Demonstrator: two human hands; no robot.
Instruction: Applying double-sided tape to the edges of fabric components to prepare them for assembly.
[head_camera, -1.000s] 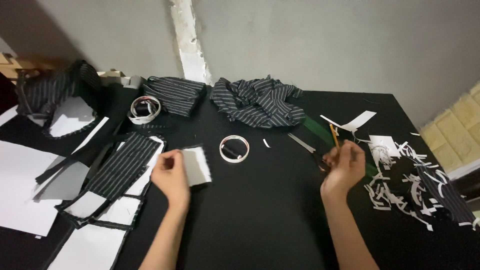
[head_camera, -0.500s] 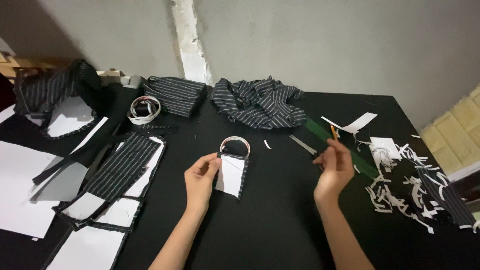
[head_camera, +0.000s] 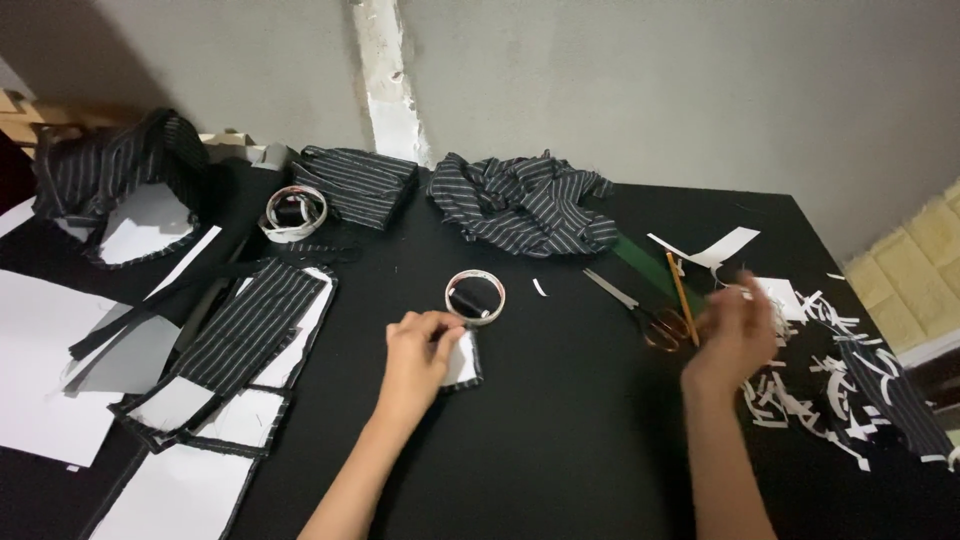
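The left hand (head_camera: 420, 352) pinches a small white fabric piece (head_camera: 464, 362) with dark edging, flat on the black worktop (head_camera: 560, 420), just below a roll of tape (head_camera: 475, 297); the right hand (head_camera: 735, 335) is blurred, fingers loosely spread, empty, just beside the scissors (head_camera: 645, 315) and near white paper scraps (head_camera: 810, 390).

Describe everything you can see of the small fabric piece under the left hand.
The small fabric piece is a flat patch with a white face and a dark edge along its right and lower sides. It looks like cloth backed with white lining. It lies on the black table, just below a round tape roll. The left hand covers its left part.
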